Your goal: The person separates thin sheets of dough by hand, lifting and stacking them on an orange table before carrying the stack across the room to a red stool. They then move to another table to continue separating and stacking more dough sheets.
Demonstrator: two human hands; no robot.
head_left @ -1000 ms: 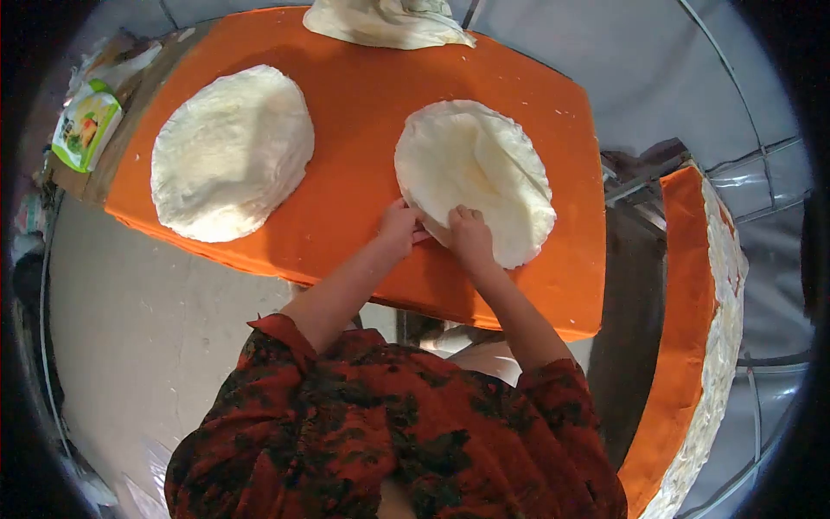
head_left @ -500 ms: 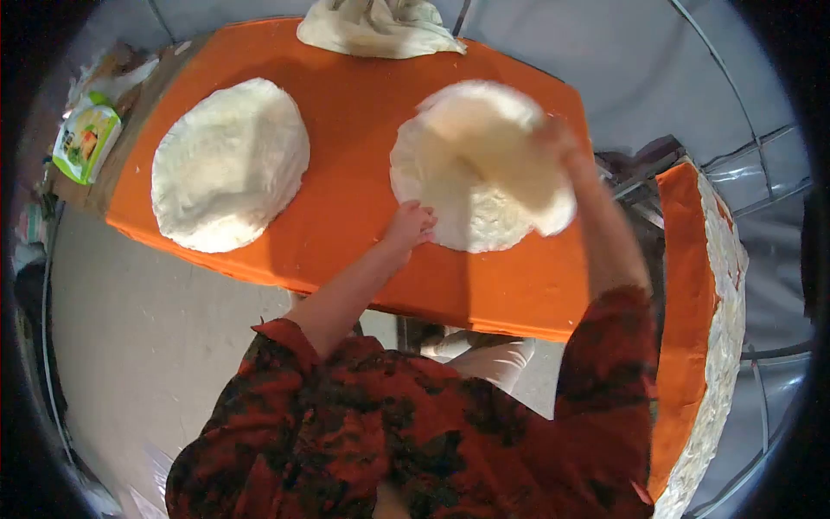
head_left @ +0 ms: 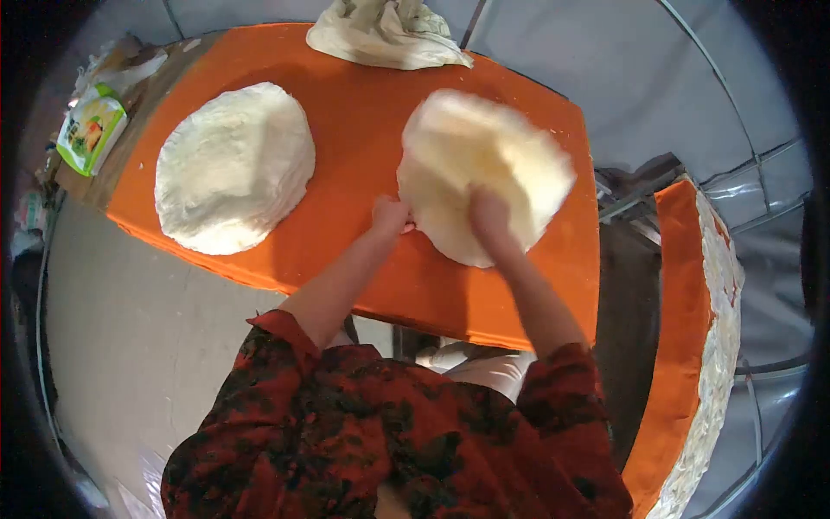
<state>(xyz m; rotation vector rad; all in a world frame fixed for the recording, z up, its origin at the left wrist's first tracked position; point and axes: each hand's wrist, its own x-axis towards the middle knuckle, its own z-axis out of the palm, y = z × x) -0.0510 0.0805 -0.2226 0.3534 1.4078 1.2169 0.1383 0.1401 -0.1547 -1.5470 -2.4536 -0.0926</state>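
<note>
Right hand (head_left: 489,210): over the near part of a round, pale dough sheet (head_left: 450,143), seemingly touching it; blurred, so I cannot tell whether the fingers are spread or pinching. Left hand (head_left: 392,214): fingers bent in, at the sheet's left near edge; whether they grip it, I cannot tell. Sheet lies on the right half of the orange table (head_left: 346,156), its far and right edges smeared by motion. Well apart, on the left half: a round pale stack (head_left: 233,164), layered at its edge. At the table's far edge, a crumpled whitish cloth (head_left: 380,39). Off the left side, a green-and-white packet (head_left: 91,134) on a wooden surface (head_left: 164,91). Off to the right, an orange strip (head_left: 679,303) with a pale, flaky border.
</note>
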